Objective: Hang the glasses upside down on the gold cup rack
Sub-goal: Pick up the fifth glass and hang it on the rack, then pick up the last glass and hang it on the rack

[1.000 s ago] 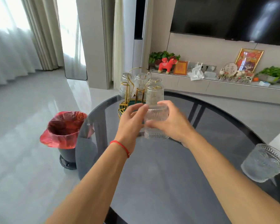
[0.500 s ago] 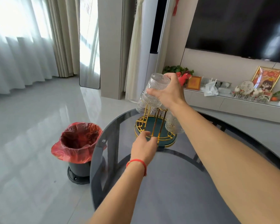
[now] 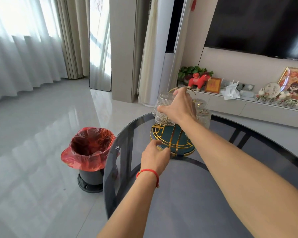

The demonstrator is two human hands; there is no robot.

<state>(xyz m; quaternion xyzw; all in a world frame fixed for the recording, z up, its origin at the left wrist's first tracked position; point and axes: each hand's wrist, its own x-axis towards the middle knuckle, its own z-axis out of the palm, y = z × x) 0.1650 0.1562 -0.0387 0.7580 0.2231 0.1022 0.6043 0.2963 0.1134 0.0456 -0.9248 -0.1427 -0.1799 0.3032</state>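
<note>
The gold cup rack (image 3: 165,145) with a teal base stands at the far edge of the round dark glass table (image 3: 187,194). My right hand (image 3: 178,107) grips a ribbed clear glass (image 3: 163,109), upside down, over the rack's left side. My left hand (image 3: 156,156), with a red string at the wrist, rests its fingers on the front rim of the rack's base. Another ribbed glass (image 3: 204,117) hangs upside down on the rack's right side, and one more glass (image 3: 199,103) shows behind my right hand. The rack's pegs are mostly hidden by my right hand and arm.
A black bin with a red bag (image 3: 90,148) stands on the floor left of the table. Behind the table runs a low TV cabinet (image 3: 248,107) with a red toy horse (image 3: 199,81), frames and ornaments. Curtains hang at the left.
My right hand has brought the glass down from above the rack to its left side. My left hand stays at the base's front rim. The view has shifted slightly.
</note>
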